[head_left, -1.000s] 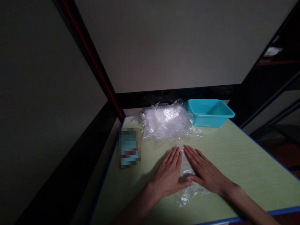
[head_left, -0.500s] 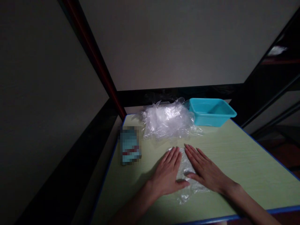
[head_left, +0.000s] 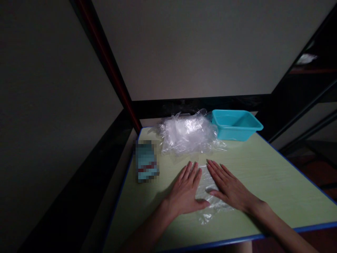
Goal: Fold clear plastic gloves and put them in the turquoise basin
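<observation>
Lower centre: left hand [head_left: 185,191] and right hand [head_left: 228,186] lie flat, grip fully open, clasping nothing, edges on clear plastic bag [head_left: 204,183]; best smoothed outward evenly against worktop [head_left: 276,182].

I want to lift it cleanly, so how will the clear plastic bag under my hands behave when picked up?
The clear plastic bag looks thin and crinkled, so it will probably flop. Pressed flat under the left hand and right hand, it seems nearly weightless. Its glossy film may slide on the smooth table.
</observation>
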The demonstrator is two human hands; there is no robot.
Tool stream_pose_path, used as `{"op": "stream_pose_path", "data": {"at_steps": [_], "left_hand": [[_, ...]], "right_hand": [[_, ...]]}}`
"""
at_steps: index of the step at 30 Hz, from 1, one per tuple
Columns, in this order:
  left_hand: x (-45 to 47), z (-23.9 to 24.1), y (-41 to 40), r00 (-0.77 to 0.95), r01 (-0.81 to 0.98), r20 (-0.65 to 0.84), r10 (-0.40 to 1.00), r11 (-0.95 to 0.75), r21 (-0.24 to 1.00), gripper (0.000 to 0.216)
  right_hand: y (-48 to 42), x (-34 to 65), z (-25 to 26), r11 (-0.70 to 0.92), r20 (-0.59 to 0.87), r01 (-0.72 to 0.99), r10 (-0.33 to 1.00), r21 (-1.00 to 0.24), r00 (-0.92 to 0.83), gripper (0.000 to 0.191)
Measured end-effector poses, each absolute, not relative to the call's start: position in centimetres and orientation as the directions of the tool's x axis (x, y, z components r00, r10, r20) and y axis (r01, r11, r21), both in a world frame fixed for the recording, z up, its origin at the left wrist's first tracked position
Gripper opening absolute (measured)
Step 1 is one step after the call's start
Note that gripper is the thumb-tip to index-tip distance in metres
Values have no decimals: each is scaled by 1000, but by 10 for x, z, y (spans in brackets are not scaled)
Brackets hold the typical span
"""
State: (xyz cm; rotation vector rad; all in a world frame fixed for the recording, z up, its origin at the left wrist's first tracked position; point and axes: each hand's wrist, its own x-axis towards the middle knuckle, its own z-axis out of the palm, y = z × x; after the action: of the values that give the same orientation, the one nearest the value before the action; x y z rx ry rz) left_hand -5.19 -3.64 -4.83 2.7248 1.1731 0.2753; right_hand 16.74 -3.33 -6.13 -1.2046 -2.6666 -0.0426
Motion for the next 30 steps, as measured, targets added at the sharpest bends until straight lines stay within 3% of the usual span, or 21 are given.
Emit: {"op": "stream_pose_path", "data": {"at_steps": [6, 10, 18, 23, 30], "left_hand": [[-53, -42, -36, 683, 695, 81, 726, -680, 232, 94], [-57, -23, -48, 734, 622, 82, 675, -715, 321, 89], [-65, -21, -76, 758, 561, 70, 649, -702, 438, 73], [-68, -29, -77, 762, 558, 55, 645, -697, 451, 67], [-69, -35, -80, 754, 575, 23, 657, -675, 462, 70]], "right_hand": [[-36, 172, -55, 688, 209, 719, 721, -103, -660, 77], [-49, 182, -44, 735, 160, 674, 675, -69, -720, 77], [-81, 197, -23, 837, 203, 547, 537, -7, -819, 34], [-90, 197, -16, 842, 258, 536, 505, 65, -824, 39], [-96, 198, -18, 824, 204, 536, 501, 186, -841, 44]]}}
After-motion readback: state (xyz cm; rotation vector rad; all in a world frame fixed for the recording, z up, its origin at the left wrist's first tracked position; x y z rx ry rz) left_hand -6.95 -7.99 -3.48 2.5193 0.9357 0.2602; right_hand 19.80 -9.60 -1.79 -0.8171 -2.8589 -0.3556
